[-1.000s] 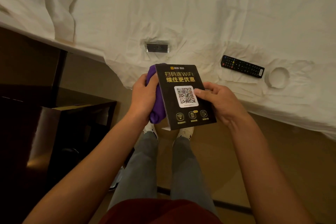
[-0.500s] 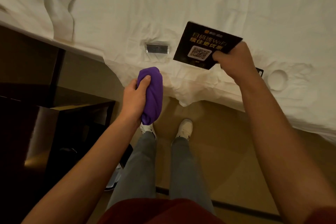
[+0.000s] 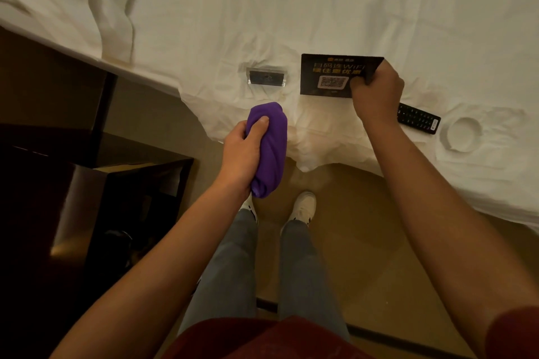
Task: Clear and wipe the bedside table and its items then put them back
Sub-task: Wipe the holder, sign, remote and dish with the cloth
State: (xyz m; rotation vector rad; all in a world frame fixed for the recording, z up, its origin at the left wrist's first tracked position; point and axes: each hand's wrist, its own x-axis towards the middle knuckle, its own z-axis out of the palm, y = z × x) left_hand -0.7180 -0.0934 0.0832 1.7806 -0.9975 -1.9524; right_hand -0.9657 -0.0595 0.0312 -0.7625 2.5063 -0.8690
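My right hand (image 3: pixel 374 93) grips the right edge of a black WiFi card (image 3: pixel 329 74) with a QR code, which lies low against the white bed sheet (image 3: pixel 291 9). My left hand (image 3: pixel 243 151) is closed around a bunched purple cloth (image 3: pixel 269 148), held in the air in front of the bed's edge. A small clear acrylic stand (image 3: pixel 267 78) lies on the sheet left of the card. A black remote control (image 3: pixel 418 118) and a white round ashtray (image 3: pixel 460 134) lie on the bed to the right of my right hand.
The dark glossy bedside table (image 3: pixel 96 198) stands at the left, below the bed's corner. A tan floor (image 3: pixel 364 242) runs between bed and table, where my legs and white shoes stand. The bed edge runs diagonally across the view.
My right hand took the card away from the cloth and carried it up and right onto the bed, then lowered it towards the sheet. My left hand kept the cloth and stayed nearly still.
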